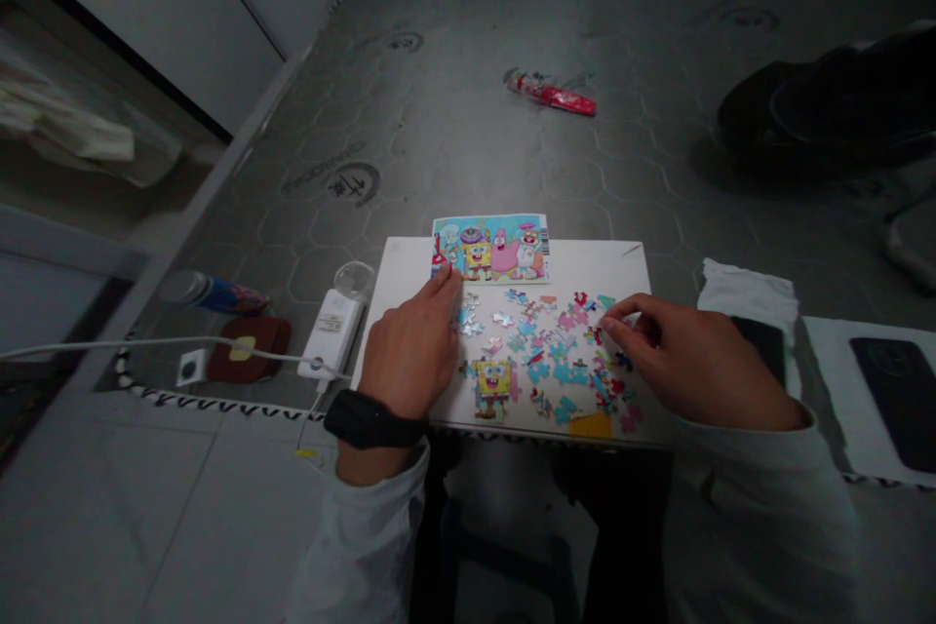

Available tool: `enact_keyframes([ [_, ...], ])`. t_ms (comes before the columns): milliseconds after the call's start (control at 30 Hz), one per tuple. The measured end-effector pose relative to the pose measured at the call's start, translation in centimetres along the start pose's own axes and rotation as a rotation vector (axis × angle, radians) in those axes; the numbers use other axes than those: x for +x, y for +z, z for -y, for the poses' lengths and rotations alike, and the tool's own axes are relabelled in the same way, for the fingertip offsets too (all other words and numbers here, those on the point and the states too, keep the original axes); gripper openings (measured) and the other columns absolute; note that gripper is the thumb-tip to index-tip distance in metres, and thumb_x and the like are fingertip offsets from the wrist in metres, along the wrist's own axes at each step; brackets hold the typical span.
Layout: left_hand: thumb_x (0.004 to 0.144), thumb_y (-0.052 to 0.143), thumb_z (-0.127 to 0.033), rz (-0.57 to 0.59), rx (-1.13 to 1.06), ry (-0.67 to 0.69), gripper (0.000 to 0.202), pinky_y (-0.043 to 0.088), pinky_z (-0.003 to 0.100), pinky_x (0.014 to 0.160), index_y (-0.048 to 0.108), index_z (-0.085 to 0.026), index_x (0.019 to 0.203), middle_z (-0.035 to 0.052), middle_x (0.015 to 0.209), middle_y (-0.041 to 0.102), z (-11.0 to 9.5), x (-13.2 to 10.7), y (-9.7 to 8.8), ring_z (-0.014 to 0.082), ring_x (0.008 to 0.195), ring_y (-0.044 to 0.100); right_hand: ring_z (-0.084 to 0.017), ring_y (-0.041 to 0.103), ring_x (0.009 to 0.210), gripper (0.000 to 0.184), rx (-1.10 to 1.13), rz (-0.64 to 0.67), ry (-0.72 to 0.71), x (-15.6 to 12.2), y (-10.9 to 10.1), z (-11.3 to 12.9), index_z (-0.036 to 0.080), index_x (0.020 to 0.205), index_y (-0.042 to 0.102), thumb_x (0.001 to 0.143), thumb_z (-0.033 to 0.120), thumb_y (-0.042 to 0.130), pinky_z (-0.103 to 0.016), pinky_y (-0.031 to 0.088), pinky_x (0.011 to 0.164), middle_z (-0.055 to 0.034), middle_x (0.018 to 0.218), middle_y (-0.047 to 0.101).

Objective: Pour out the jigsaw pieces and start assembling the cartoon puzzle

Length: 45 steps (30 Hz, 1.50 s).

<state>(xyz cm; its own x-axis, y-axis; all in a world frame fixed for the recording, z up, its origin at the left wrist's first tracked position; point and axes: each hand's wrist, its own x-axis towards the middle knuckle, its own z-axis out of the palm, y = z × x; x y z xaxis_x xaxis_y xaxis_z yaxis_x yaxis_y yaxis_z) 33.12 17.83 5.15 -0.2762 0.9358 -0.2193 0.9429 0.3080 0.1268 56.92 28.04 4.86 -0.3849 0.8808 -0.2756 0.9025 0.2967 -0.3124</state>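
My left hand (413, 346) reaches forward with its fingers stretched out, their tips on the lower left corner of the cartoon picture card (504, 249). Beneath it is a white board (600, 263). Loose jigsaw puzzle pieces (563, 370), pink, blue and red, are spread over the board's right half. Some joined pieces form a yellow square cartoon figure (492, 380) near the front edge. Thumb and index finger of my right hand (683, 351) are pinched together over the right side of the pieces, at a small red puzzle piece; the fingers partly hide it.
Left of the board lie a white power adapter (332, 331) with a cable, a brown case (249, 348) and a blue can-like container (223, 294). A red wrapper (556, 97) lies farther back. At the right are a white cloth (753, 297) and a dark phone-shaped object (896, 395).
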Motion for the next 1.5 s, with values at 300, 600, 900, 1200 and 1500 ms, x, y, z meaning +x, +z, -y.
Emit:
enact_keyframes([
  [300,0.088,0.046,-0.004,0.02,-0.005,0.012,0.063,0.054,0.049,0.103,0.045,-0.02,0.149,0.0066,0.163,0.038,0.0,-0.1,-0.1,0.027,0.128,0.06,-0.022,0.061,0.062,0.031,0.004,-0.008,-0.01,0.0,0.0,-0.2,0.028,0.098,0.074,0.09,0.048,0.05,-0.032,0.034,0.055,-0.0048,0.077,0.073],
  [600,0.09,0.048,-0.006,-0.036,-0.021,0.011,0.06,0.053,0.045,0.104,0.047,-0.021,0.148,0.0065,0.16,0.043,0.1,-0.3,-0.2,0.0259,0.127,0.061,-0.023,0.061,0.065,0.032,-0.004,0.014,0.018,0.0,-0.1,0.0,0.03,0.099,0.073,0.09,0.049,0.049,-0.033,0.034,0.057,-0.0044,0.08,0.073],
  [900,0.1,0.048,-0.026,-0.171,-0.074,0.112,0.032,0.055,0.032,0.074,0.067,-0.03,0.126,0.0029,0.127,0.067,-3.0,0.4,0.3,0.0181,0.088,0.069,-0.021,0.06,0.061,0.031,-0.003,-0.02,-0.022,-0.1,0.1,0.0,0.028,0.097,0.074,0.09,0.048,0.051,-0.032,0.033,0.055,-0.0046,0.078,0.072],
  [1200,0.1,0.05,-0.033,-0.156,0.006,0.018,0.027,0.049,0.032,0.068,0.074,-0.029,0.112,0.0029,0.11,0.074,-0.9,-0.3,-0.6,0.0206,0.084,0.069,-0.022,0.063,0.067,0.031,-0.009,0.004,0.007,0.1,0.0,0.0,0.03,0.099,0.072,0.091,0.048,0.049,-0.033,0.034,0.057,-0.0038,0.083,0.074],
  [1500,0.101,0.047,-0.034,-0.072,0.065,-0.096,0.031,0.05,0.037,0.073,0.073,-0.026,0.114,0.006,0.111,0.075,0.6,-1.5,-2.3,0.0274,0.093,0.072,-0.022,0.061,0.062,0.031,-0.03,-0.013,-0.008,0.0,0.0,0.2,0.029,0.099,0.074,0.091,0.047,0.05,-0.032,0.033,0.054,-0.0047,0.078,0.073],
])
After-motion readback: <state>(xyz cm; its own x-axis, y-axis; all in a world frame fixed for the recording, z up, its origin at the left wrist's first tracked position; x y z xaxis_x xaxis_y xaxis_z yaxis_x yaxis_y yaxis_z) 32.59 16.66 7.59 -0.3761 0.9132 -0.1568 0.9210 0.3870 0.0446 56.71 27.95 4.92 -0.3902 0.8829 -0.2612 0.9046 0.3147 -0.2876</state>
